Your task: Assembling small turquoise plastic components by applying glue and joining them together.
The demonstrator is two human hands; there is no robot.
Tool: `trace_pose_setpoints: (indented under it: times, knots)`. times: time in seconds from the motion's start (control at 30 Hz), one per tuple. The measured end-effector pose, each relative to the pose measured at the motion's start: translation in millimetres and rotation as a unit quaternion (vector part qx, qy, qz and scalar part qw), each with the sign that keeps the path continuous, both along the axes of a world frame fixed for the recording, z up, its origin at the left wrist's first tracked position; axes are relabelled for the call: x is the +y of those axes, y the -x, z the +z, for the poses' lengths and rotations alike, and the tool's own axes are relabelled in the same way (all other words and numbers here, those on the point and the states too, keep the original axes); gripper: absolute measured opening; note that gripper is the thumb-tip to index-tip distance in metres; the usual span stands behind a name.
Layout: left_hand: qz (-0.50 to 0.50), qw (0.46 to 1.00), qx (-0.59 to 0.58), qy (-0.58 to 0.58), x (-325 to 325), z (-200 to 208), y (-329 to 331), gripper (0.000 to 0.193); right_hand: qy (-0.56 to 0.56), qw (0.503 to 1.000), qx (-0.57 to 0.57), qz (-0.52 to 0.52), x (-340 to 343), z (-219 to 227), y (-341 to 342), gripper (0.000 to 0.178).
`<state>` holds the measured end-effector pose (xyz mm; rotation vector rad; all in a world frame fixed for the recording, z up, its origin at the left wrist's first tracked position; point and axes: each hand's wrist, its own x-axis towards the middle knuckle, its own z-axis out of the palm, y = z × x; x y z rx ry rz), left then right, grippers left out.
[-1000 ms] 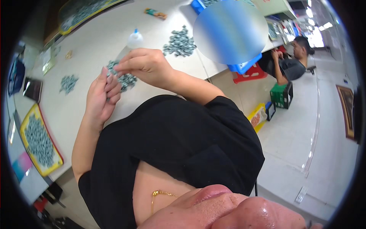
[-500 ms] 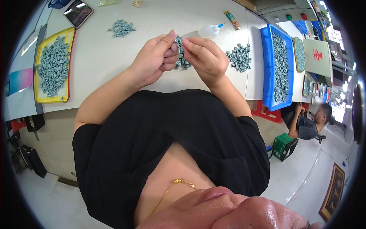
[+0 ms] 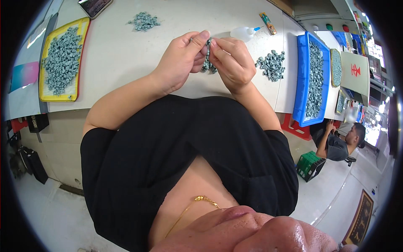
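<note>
Head view: my left hand (image 3: 180, 56) and my right hand (image 3: 235, 63) meet over the white table (image 3: 117, 50), tips nearly together. On the left, my thumb lies along the curled fingers; on the right, thumb and forefinger are drawn close, pointing at the left thumb. Whether any small piece is clamped between them I cannot tell; my own fingers hide it.

Just below and behind the tips shows the middle pile (image 3: 208, 65) of grey-green pieces, partly covered by me. The far-left pile (image 3: 144, 22) and the right pile (image 3: 273, 67) lie well apart from it, the latter just beside my right hand. More pieces fill the yellow tray (image 3: 58, 99) and the blue bin (image 3: 300, 84).

What has changed is mostly my head: a second ago the scene was tilted, and now the table sits level and the phone (image 3: 94, 6) is cut by the upper edge. My hands have stayed over the same pile, so I judge the close fingertip work is simply continuing. The white bottle (image 3: 243, 33) stands untouched beyond my right knuckles.
</note>
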<state>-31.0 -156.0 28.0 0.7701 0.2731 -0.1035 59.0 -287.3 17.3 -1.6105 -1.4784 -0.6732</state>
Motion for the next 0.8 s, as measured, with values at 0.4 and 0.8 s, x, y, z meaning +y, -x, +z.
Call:
trace_pose_setpoints:
  times: [0.4,0.8]
  knots:
    - [0.077,0.990,0.001,-0.118,0,1,1,0.035,0.003,0.994,0.108,0.012,1,0,3,0.017]
    - [-0.023,0.977,0.112,-0.182,5,-6,-10,0.039,0.009,0.933,0.288,-0.217,-61,-7,-52,0.045]
